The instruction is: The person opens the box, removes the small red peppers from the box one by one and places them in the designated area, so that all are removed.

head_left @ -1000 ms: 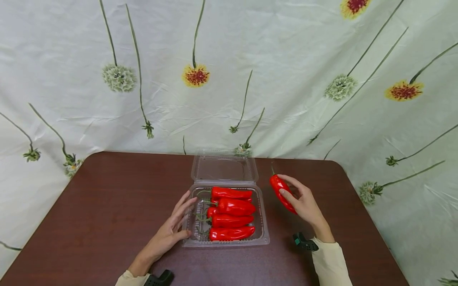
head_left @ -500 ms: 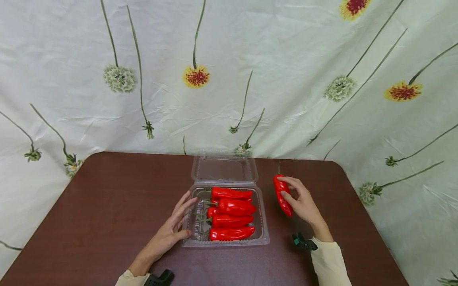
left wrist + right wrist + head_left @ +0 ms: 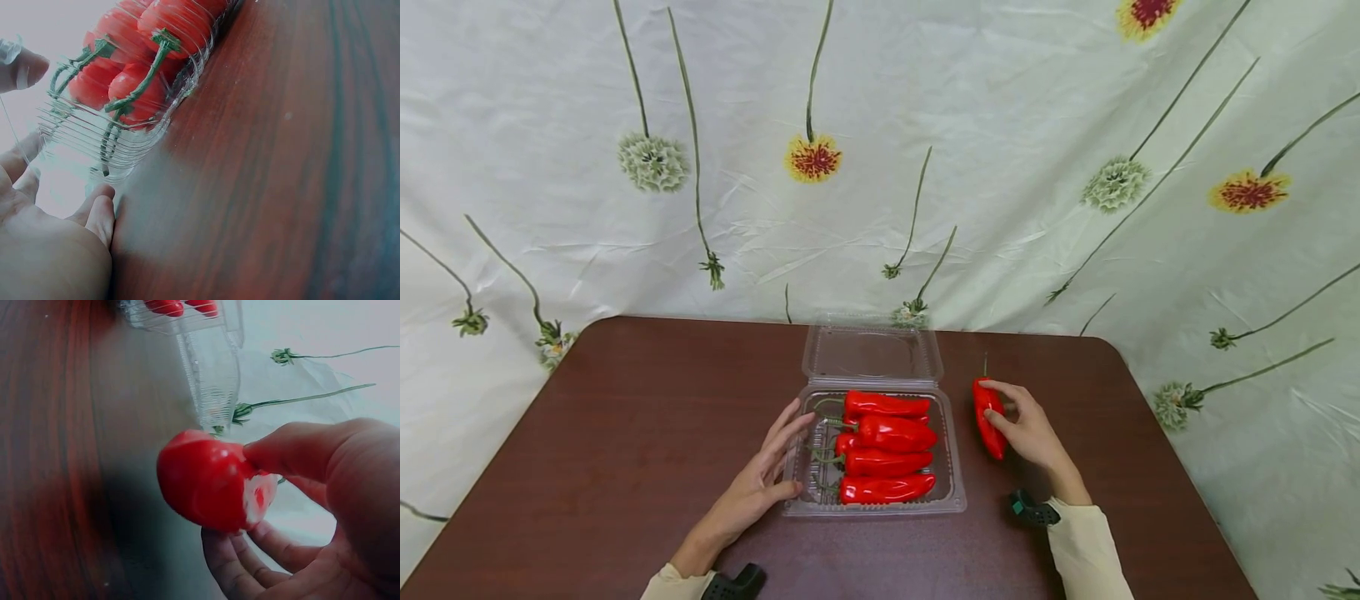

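right hand (image 3: 1030,429) grips the loose pepper (image 3: 989,417), fingers curled round it, and it has swung from a slant to nearly straight, stem pointing away, and sits a touch closer to the tray (image 3: 951,467). left hand (image 3: 760,483) hasn't budged, fingers straight against the tray's left wall, four peppers (image 3: 887,446) stacked inside, lid (image 3: 871,354) open on the table (image 3: 625,433).

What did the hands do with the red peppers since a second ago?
The right hand, gripping the loose pepper, swung it upright, stem pointing away, and carried it a bit closer to the clear box. The left hand stayed flat against the box's left side, and the four peppers inside and the open lid did not move.
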